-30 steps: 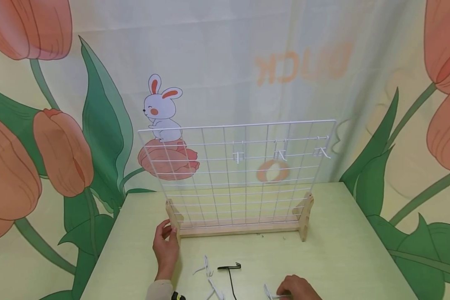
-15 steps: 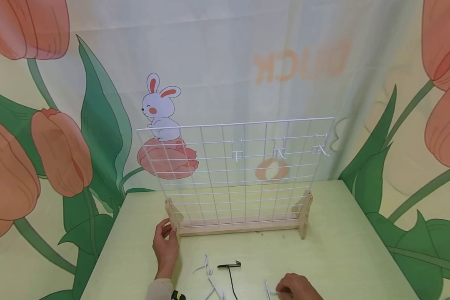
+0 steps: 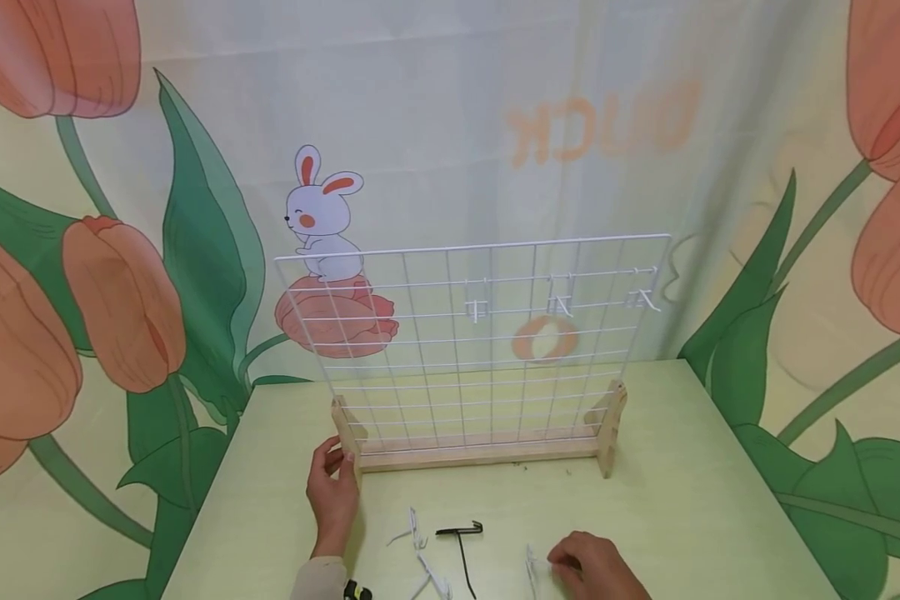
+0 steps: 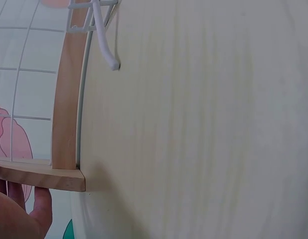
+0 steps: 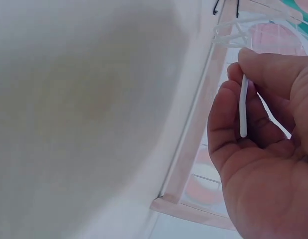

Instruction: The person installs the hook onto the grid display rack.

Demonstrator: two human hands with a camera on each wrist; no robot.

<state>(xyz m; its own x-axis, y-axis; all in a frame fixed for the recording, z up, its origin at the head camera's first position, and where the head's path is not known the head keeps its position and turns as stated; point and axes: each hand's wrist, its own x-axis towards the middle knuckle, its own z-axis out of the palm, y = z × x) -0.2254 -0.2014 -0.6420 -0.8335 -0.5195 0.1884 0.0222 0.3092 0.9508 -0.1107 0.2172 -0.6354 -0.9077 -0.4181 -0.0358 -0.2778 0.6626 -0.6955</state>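
Observation:
A white wire grid panel stands upright in a wooden stand. My left hand grips the stand's left upright; in the left wrist view, fingers lie against the wooden end piece. Over the table's front right, my right hand pinches a white wire hook by its prong. The right wrist view shows the prong between thumb and fingers, with the hook's wire frame beyond them. Three white hooks hang on the upper right of the panel.
Loose white hooks and a black hook lie on the table between the hands. A black and yellow item shows at the bottom edge. Behind the panel hangs a printed curtain with tulips and a rabbit.
My right hand has risen slightly in the head view, and the white hook has turned and shifted a little left. My left hand has stayed on the stand.

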